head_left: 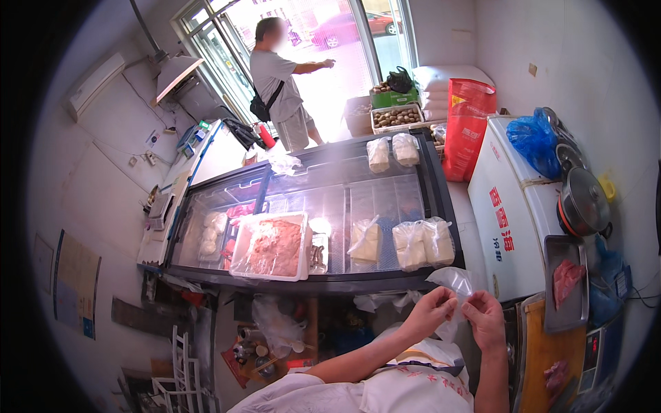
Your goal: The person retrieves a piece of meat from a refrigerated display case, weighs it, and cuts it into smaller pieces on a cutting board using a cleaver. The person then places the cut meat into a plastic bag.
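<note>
In front of my body, a thin clear plastic bag (451,278) is pinched between my two hands. My left hand (435,312) grips it with closed fingertips, and my right hand (484,318) holds it close beside. Just beyond the bag, on the near right corner of the glass-topped display case, sit two bagged pale blocky stacks (423,244). Another bagged pale stack (365,241) lies to their left. A white tub (303,265) of pinkish ground meat (273,246) under plastic film stands further left on the case.
The display case (310,199) spans the middle. To my right are a white chest freezer (506,227), a lidded pot (585,199), a metal tray (564,316) with meat and a wooden board (533,347). A person (279,89) stands by the far doorway. Clutter fills a low shelf (313,330).
</note>
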Demonstrator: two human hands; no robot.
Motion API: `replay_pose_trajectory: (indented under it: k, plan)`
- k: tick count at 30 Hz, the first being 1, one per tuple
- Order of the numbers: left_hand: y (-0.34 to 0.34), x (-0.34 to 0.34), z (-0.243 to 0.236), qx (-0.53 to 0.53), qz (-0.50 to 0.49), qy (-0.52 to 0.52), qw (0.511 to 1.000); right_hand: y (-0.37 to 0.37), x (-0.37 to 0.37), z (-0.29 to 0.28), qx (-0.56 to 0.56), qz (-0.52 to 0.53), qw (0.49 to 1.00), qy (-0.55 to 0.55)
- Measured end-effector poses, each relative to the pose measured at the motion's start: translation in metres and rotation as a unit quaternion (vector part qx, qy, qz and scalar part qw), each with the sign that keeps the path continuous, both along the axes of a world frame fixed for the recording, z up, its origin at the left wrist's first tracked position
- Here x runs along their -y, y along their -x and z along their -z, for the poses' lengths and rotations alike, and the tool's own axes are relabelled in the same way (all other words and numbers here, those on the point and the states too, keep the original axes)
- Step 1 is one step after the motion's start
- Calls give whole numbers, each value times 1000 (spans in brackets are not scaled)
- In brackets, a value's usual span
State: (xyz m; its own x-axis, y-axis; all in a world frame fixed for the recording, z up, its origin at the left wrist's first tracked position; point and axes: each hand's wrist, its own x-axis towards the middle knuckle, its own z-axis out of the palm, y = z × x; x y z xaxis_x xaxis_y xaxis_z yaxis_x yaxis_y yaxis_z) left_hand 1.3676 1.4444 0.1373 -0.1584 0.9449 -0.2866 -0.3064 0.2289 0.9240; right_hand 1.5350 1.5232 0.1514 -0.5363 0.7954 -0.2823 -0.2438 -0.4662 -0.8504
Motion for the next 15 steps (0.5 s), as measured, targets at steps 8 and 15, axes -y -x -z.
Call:
replay_pose_trajectory:
  k: [8,15]
  plan:
    - [0,-2,7,11,15,-1,1000,-11,-2,18,-14,-24,1000,2]
    - [3,-5,-4,55,18,-28,998,-12,-6,14,-24,-16,999,-44]
